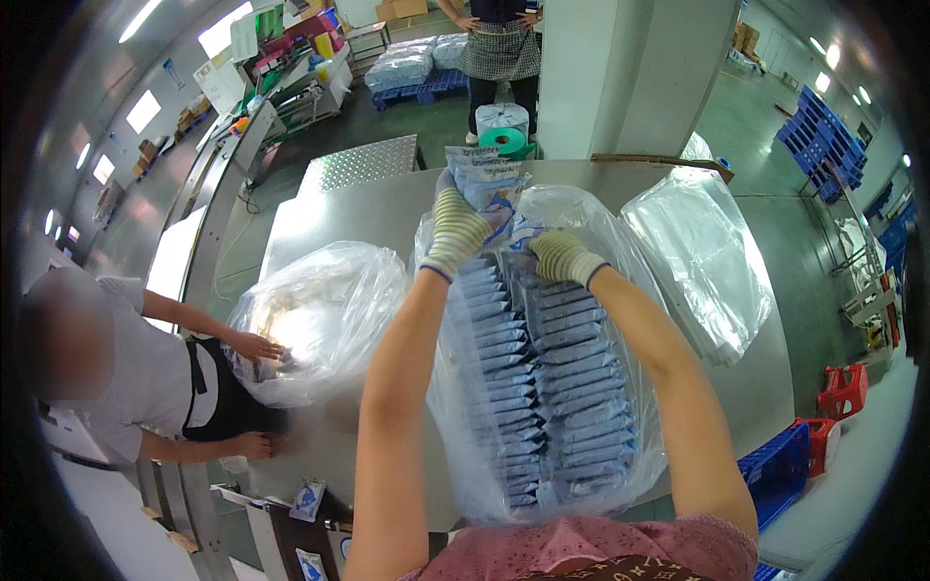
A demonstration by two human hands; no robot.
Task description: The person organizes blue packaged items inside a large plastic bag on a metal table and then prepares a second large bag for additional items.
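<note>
My left hand (453,232), in a striped knit glove, is closed around a bunch of blue-and-white packets (494,184), raised over the far end of a large transparent plastic bag (448,407). In the same kind of glove, my right hand (566,258) is beside it, fingers closed on a packet (524,232) at the bag's far end; part of its grip is hidden. Two long rows of similar packets (581,387) stand on edge, tightly stacked, inside the open bag. The bag lies on a metal table (339,215) in front of me.
A co-worker (155,368) at the left touches another transparent bag (329,310). Flat plastic bags (702,257) are stacked at the right. A green roll (503,141) stands beyond the table, near another person (499,48) and a pillar (620,77). A blue crate (777,474) sits lower right.
</note>
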